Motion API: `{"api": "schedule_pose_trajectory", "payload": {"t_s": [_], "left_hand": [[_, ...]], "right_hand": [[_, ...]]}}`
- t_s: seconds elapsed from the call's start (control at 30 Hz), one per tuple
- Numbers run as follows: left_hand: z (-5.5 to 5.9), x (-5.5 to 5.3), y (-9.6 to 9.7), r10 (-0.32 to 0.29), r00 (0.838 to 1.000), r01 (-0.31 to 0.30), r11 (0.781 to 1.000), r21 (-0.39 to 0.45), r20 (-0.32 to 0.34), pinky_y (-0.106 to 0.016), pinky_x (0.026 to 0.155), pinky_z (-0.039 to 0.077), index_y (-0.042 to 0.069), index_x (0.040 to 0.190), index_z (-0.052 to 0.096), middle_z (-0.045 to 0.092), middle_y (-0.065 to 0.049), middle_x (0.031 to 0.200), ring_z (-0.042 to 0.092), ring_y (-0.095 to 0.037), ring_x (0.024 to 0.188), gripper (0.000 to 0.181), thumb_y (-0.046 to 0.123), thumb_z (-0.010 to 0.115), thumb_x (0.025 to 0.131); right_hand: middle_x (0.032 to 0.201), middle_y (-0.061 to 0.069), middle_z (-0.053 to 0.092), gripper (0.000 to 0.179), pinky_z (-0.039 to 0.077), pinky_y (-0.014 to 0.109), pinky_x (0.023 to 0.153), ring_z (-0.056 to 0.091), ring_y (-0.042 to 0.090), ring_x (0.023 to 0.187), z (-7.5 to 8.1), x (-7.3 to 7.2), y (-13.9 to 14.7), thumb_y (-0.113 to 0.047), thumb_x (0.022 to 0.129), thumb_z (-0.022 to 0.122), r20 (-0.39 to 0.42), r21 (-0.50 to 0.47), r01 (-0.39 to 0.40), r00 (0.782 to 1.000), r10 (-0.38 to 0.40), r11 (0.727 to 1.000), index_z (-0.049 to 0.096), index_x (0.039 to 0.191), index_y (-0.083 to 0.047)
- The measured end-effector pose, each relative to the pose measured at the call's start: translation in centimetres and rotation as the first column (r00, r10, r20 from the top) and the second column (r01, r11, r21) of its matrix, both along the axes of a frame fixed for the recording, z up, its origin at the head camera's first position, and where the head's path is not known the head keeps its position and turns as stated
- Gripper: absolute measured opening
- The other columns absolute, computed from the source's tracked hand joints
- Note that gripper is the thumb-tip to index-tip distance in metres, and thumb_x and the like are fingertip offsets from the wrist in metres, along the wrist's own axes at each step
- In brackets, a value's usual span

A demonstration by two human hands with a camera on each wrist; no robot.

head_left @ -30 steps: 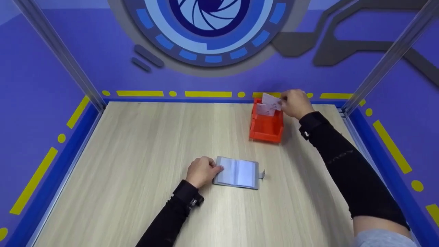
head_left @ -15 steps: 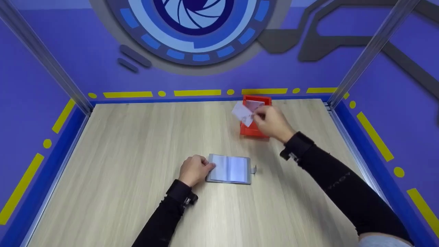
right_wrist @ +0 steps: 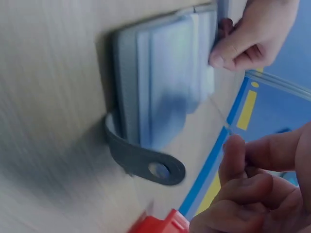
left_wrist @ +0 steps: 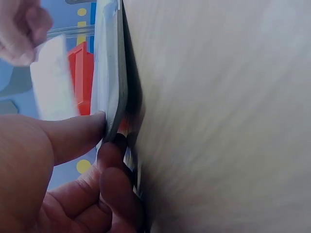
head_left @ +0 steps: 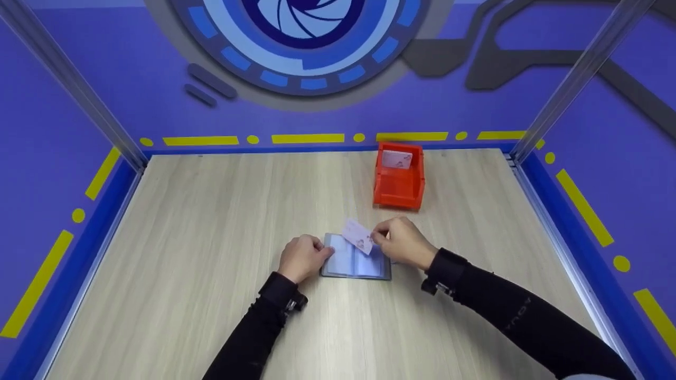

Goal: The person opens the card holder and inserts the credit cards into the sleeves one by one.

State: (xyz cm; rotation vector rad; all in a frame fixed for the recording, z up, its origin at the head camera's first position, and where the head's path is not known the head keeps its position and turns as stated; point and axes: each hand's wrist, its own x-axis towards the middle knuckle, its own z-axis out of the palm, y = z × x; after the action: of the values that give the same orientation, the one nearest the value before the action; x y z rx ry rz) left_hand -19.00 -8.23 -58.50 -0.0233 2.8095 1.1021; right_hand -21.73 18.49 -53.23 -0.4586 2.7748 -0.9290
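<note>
A grey card holder [head_left: 368, 265] lies spread flat on the table, its clear plastic sleeves facing up. My left hand [head_left: 303, 258] pinches its left edge, thumb on top and fingers beneath, as the left wrist view also shows. Over the card holder, my right hand [head_left: 404, 242] pinches a pale pink printed card [head_left: 357, 236] by its right end. The card is tilted above the sleeves; whether it touches them I cannot tell. A snap strap [right_wrist: 146, 160] sticks out from the holder's right side in the right wrist view.
Behind the card holder, near the back wall, stands a red bin [head_left: 398, 193]. Another pink card [head_left: 396, 159] leans against its rear inside. Blue patterned panels [head_left: 296, 119] bound the wooden table [head_left: 222, 211] at the back and both sides.
My right hand has carried the card out of the red bin, toward me and leftward, to above the card holder. My left hand keeps its pinch on the holder's edge.
</note>
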Motion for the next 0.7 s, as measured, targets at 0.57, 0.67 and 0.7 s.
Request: {"api": "schedule_pose_trajectory", "payload": {"t_s": [0.57, 0.67, 0.7], "left_hand": [[0.0, 0.1, -0.1, -0.011, 1.0, 0.011, 1.0, 0.015, -0.009, -0.03, 0.061, 0.039, 0.016, 0.076, 0.075, 0.062, 0.007, 0.07, 0.055, -0.015, 0.065, 0.029, 0.035, 0.082, 0.097], [0.0, 0.1, 0.0, -0.012, 1.0, 0.012, 1.0, 0.011, -0.001, -0.03, 0.06, 0.039, 0.016, 0.076, 0.074, 0.062, 0.007, 0.07, 0.055, -0.014, 0.065, 0.03, 0.035, 0.082, 0.097], [0.0, 0.1, -0.1, -0.014, 1.0, 0.014, 1.0, 0.009, -0.002, -0.03, 0.06, 0.038, 0.016, 0.075, 0.074, 0.062, 0.007, 0.07, 0.055, -0.015, 0.064, 0.03, 0.035, 0.082, 0.097]], "right_hand": [[0.059, -0.011, 0.044, 0.036, 0.031, 0.026, 0.056, 0.043, 0.01, 0.056, -0.8, 1.5, 0.6, -0.018, 0.098, 0.07, 0.1, 0.058, -0.058, 0.994, 0.052, 0.997, 0.063, 0.062, -0.019], [0.06, -0.011, 0.047, 0.034, 0.034, 0.027, 0.057, 0.046, 0.01, 0.057, -0.8, 1.5, 0.3, -0.018, 0.098, 0.07, 0.114, 0.068, -0.051, 0.993, 0.043, 0.996, 0.065, 0.064, -0.019], [0.06, -0.01, 0.048, 0.034, 0.034, 0.027, 0.057, 0.046, 0.011, 0.057, -0.8, 1.5, 0.2, -0.018, 0.098, 0.07, 0.123, 0.072, -0.047, 0.992, 0.038, 0.996, 0.066, 0.064, -0.018]]}}
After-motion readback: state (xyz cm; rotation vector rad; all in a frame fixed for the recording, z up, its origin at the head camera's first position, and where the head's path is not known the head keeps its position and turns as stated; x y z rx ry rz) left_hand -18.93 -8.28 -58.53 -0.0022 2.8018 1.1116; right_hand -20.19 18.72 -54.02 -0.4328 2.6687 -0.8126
